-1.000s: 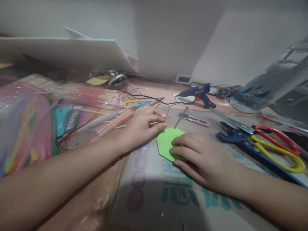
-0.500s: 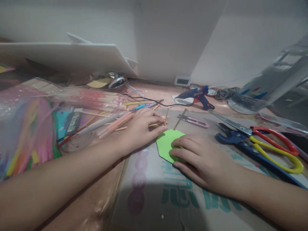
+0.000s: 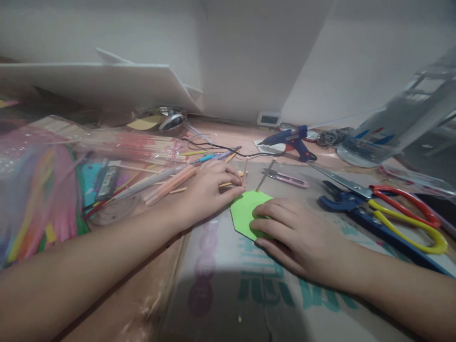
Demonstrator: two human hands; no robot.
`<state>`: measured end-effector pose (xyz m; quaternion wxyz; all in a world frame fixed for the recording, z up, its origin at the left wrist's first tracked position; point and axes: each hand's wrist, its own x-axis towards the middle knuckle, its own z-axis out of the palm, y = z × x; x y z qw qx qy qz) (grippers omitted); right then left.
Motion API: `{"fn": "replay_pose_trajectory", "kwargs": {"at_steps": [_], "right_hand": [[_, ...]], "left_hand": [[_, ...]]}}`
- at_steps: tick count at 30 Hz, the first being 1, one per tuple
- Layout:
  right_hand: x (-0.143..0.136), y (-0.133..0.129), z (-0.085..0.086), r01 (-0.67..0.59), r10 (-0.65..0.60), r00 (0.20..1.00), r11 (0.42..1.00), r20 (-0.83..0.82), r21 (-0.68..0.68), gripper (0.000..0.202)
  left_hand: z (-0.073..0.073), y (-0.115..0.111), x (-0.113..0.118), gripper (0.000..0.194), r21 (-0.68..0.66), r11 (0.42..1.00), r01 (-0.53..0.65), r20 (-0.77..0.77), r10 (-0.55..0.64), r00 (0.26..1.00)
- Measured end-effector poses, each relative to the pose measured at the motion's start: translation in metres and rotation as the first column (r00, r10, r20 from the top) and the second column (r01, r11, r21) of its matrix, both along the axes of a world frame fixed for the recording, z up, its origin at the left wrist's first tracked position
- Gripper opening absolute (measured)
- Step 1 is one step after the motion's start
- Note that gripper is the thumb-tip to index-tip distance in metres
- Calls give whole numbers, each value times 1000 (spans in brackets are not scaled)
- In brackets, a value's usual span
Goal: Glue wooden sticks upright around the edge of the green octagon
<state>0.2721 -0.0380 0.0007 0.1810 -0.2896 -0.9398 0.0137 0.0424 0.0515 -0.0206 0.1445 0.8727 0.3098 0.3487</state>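
Green board point(image 3: 242, 213) already has one tilted stick point(image 3: 265, 175) at its edge; left hand point(image 3: 213, 187) pinches a second stick point(image 3: 245, 171). Right hand point(image 3: 295, 228) covers one side, grip unclear.

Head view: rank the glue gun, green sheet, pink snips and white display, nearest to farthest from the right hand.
1. Green sheet: partly under the right hand.
2. Pink snips: just beyond the hand.
3. Glue gun: farther back.
4. White display: farthest back.
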Motion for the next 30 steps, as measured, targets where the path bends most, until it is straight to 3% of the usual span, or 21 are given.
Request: {"fn": "replay_pose_trajectory", "kwargs": {"at_steps": [6, 22, 30], "right_hand": [[0, 0, -1, -3, 3, 1000, 1000, 6, 6, 21], [10, -2, -3, 2, -3, 1000, 1000, 5, 6, 22], [17, -1, -1, -83, 83, 996, 996, 7, -31, 28]], "left_hand": [[5, -6, -2, 26, -81, 993, -85, 83, 91, 992], [6, -10, -3, 20, -116, 989, -95, 48, 102, 994], [7, -9, -2, 21, -123, 987, -108, 12, 110, 994]]}}
